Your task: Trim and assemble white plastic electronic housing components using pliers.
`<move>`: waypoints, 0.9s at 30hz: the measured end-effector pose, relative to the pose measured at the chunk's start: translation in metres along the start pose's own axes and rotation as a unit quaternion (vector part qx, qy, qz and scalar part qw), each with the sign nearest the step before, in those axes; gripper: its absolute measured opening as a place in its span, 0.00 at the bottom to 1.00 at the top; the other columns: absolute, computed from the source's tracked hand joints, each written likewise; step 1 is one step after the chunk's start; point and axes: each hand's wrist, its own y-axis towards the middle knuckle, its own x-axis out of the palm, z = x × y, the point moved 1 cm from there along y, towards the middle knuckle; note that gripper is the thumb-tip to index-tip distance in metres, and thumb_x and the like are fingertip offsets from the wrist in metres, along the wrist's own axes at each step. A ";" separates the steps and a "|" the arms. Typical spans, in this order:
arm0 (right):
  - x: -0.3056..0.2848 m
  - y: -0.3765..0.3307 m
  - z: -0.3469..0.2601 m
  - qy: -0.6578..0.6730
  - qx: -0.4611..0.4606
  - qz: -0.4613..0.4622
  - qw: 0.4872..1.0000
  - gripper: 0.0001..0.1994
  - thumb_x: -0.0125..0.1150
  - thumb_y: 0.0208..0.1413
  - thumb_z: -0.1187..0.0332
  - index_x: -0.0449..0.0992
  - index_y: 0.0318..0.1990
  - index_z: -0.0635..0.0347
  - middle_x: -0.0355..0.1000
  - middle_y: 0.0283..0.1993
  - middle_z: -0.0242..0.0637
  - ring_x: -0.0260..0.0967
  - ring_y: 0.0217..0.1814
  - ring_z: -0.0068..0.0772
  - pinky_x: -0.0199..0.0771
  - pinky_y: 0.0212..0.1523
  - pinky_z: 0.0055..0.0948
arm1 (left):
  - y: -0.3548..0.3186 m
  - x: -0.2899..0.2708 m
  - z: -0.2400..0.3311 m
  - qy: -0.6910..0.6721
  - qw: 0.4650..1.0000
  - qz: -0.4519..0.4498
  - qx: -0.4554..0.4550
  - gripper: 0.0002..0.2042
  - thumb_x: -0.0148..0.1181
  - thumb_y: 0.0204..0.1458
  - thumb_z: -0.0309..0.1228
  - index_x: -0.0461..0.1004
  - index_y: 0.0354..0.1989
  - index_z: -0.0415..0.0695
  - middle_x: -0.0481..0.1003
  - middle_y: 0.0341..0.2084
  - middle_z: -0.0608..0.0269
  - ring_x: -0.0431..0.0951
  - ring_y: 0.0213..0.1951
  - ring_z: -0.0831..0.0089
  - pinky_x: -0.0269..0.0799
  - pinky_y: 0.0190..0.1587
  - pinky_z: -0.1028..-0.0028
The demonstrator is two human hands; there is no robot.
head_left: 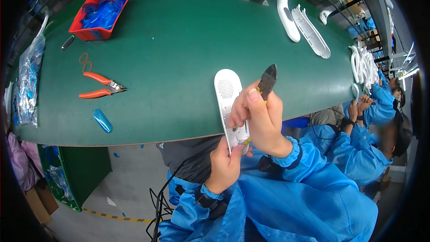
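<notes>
Head view: nearest, the left hand (227, 163) is gripping the lower end of a long white plastic housing (228, 96) at the counter (179, 40) edge, while the right hand (260, 116) is closing around yellow-handled cutters (268, 80). Trimming cleanly probably means bracing the housing against the counter. Farther left, a red bin (80, 20) is holding blue plastic pieces (104, 13).

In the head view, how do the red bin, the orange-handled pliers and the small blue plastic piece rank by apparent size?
Largest to smallest:
1. Red bin
2. Orange-handled pliers
3. Blue plastic piece
The bin lies farther from the camera, so its lead is safe.
</notes>
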 end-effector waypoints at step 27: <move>0.013 0.000 -0.004 0.000 0.012 0.014 1.000 0.15 0.44 0.70 0.58 0.60 0.34 0.61 0.60 0.23 0.35 0.60 0.22 0.24 0.70 0.25 0.29 | 0.005 0.002 0.001 0.067 0.995 0.040 0.062 0.10 0.47 0.63 0.25 0.70 0.47 0.33 0.79 0.24 0.57 0.83 0.26 0.68 0.77 0.32 0.72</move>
